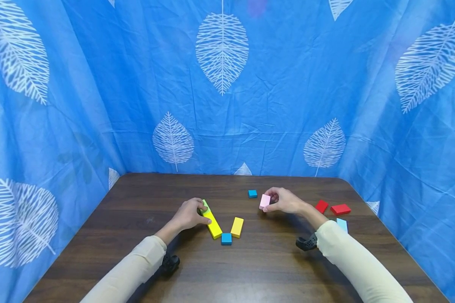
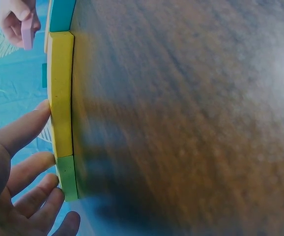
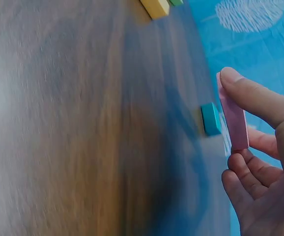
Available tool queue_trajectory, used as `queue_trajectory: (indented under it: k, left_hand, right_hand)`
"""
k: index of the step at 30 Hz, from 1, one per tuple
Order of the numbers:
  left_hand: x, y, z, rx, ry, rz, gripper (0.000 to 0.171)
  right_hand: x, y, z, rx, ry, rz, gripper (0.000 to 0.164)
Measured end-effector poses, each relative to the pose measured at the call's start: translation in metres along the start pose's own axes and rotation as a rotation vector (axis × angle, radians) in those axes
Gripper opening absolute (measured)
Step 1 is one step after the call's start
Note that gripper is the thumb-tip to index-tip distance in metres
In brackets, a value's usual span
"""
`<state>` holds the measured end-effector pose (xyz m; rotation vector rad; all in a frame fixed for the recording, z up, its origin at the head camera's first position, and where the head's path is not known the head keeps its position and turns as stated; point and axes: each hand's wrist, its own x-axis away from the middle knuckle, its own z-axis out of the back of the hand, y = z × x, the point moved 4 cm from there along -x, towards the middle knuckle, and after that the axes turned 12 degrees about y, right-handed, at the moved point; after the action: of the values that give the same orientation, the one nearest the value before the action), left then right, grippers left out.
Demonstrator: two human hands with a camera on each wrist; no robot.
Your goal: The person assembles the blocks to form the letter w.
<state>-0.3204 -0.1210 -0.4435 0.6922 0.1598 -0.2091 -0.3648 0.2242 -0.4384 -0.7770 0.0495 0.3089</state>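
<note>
My left hand (image 1: 187, 213) rests with its fingertips on a row made of a long yellow block (image 1: 215, 228) and a green block (image 2: 67, 178) at its far end. In the left wrist view the thumb touches the yellow block and other fingers touch near the green one. A blue block (image 1: 226, 239) lies at the near end of the yellow block, with a shorter orange-yellow block (image 1: 236, 227) slanting away on its other side. My right hand (image 1: 288, 201) pinches a pink block (image 1: 264, 202) between thumb and fingers, raised above the table.
Another blue block (image 1: 252, 194) lies farther back, left of the right hand. Two red blocks, one by the forearm (image 1: 321, 206) and one beyond it (image 1: 340, 209), lie right, near a light blue block (image 1: 342, 225) partly hidden by the sleeve. A blue leaf-print curtain (image 1: 220, 126) surrounds the wooden table (image 1: 155, 189).
</note>
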Motion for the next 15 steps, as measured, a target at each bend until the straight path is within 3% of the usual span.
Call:
queue_trajectory:
  k: [15]
  left_hand:
    - [0.000, -0.001, -0.001, -0.013, 0.007, -0.001, 0.046]
  right_hand:
    - [-0.003, -0.032, -0.045, -0.013, -0.025, 0.099, 0.053]
